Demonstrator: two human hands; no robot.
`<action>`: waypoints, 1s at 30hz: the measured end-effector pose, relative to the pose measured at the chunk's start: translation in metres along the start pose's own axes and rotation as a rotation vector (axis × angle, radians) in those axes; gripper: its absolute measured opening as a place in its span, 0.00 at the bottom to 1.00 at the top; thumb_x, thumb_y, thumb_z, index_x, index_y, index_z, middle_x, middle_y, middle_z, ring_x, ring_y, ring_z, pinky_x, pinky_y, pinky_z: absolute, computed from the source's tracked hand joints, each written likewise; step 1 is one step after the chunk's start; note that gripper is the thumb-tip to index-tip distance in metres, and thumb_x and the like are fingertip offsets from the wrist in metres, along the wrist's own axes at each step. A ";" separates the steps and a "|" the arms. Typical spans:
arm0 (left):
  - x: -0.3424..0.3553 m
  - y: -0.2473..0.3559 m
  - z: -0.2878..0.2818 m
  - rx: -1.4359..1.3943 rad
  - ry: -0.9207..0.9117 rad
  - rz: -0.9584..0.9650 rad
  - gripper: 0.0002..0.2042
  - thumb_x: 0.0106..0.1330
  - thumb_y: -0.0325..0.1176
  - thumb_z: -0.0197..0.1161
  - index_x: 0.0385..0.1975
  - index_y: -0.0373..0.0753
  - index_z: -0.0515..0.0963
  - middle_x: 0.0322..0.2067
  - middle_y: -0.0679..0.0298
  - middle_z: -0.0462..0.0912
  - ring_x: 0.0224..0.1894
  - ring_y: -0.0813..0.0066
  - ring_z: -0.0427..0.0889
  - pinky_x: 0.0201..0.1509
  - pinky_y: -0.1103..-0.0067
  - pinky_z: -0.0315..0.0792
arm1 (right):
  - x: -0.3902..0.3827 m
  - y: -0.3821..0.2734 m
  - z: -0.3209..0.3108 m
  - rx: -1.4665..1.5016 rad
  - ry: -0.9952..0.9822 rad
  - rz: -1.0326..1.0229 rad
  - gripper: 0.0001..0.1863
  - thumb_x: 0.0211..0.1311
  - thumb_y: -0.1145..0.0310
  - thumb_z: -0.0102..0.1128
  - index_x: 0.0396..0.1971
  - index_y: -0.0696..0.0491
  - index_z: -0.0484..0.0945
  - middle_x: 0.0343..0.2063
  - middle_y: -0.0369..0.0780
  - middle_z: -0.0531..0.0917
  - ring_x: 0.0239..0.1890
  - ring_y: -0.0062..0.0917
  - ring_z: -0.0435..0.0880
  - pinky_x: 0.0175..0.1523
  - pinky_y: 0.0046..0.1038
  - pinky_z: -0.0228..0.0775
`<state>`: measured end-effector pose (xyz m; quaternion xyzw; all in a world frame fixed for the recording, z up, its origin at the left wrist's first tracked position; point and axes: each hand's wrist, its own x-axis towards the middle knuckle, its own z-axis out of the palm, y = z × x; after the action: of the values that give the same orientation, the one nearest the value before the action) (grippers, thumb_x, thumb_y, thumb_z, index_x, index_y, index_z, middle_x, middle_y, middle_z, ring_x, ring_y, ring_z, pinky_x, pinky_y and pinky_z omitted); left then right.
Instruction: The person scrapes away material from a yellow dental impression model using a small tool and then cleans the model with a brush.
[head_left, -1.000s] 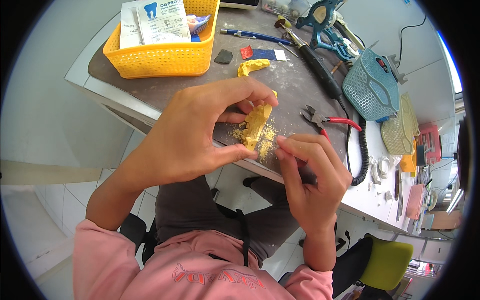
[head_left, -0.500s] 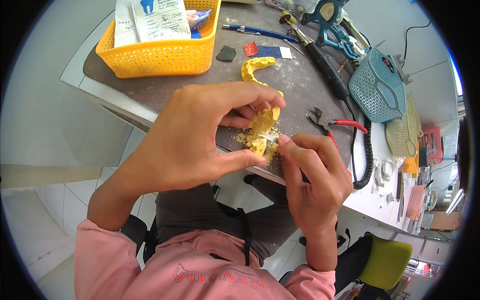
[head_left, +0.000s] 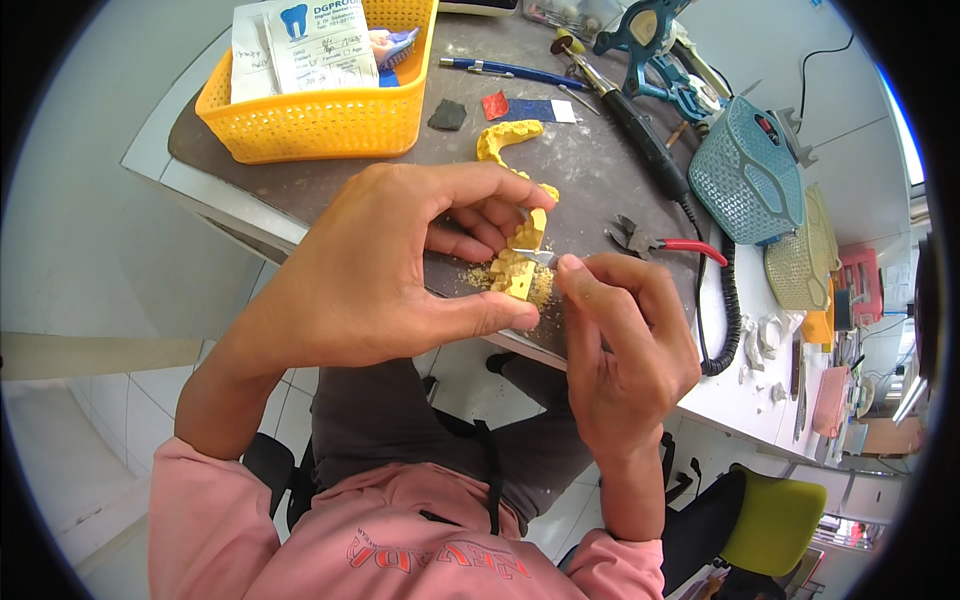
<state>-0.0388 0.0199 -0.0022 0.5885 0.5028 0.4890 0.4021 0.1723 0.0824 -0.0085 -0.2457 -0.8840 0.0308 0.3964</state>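
My left hand (head_left: 370,265) is curled around a yellow plaster dental model piece (head_left: 512,278), gripping it upright between fingers and thumb over the bench. My right hand (head_left: 630,355) pinches a small knife, its thin metal blade (head_left: 531,255) lying across the model's toothed part. Yellow crumbs (head_left: 478,275) are scattered under and around the piece. Just behind it a second yellow horseshoe-shaped model (head_left: 510,131) rests on the dark grey bench top (head_left: 605,170).
Around are a yellow basket (head_left: 310,125) with papers, a blue pen (head_left: 505,70), coloured strips (head_left: 530,108), a black handpiece (head_left: 640,135), red-handled cutters (head_left: 680,245), a teal articulator (head_left: 640,40), plastic baskets (head_left: 745,180) and a green chair (head_left: 775,520) at lower right.
The blade, not visible at the model one second ago, now lies across it, slightly higher than half a second ago. My right hand has risen slightly with it; the held piece has shifted a little.
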 end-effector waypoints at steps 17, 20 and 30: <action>0.003 0.008 -0.002 -0.029 -0.039 -0.092 0.35 0.46 0.34 0.87 0.56 0.37 0.76 0.49 0.66 0.83 0.50 0.79 0.82 0.59 0.78 0.80 | 0.000 0.001 -0.023 0.187 -0.063 0.134 0.12 0.53 0.85 0.71 0.38 0.58 0.87 0.32 0.42 0.86 0.28 0.28 0.86 0.32 0.26 0.76; 0.002 0.008 -0.001 -0.018 -0.023 -0.089 0.35 0.46 0.34 0.87 0.56 0.37 0.77 0.48 0.67 0.82 0.49 0.80 0.82 0.58 0.78 0.80 | 0.000 -0.003 -0.025 0.211 -0.106 0.121 0.12 0.52 0.85 0.70 0.38 0.58 0.87 0.32 0.42 0.86 0.28 0.27 0.86 0.31 0.26 0.76; 0.001 0.007 0.000 0.017 0.005 -0.064 0.32 0.47 0.33 0.86 0.54 0.36 0.80 0.44 0.68 0.82 0.47 0.81 0.82 0.55 0.79 0.81 | 0.001 0.001 -0.015 0.109 -0.147 0.019 0.14 0.51 0.84 0.71 0.40 0.57 0.88 0.32 0.40 0.84 0.28 0.25 0.83 0.30 0.24 0.74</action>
<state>-0.0372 0.0202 0.0044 0.5745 0.5264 0.4730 0.4112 0.1832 0.0818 0.0019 -0.2291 -0.9054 0.1005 0.3430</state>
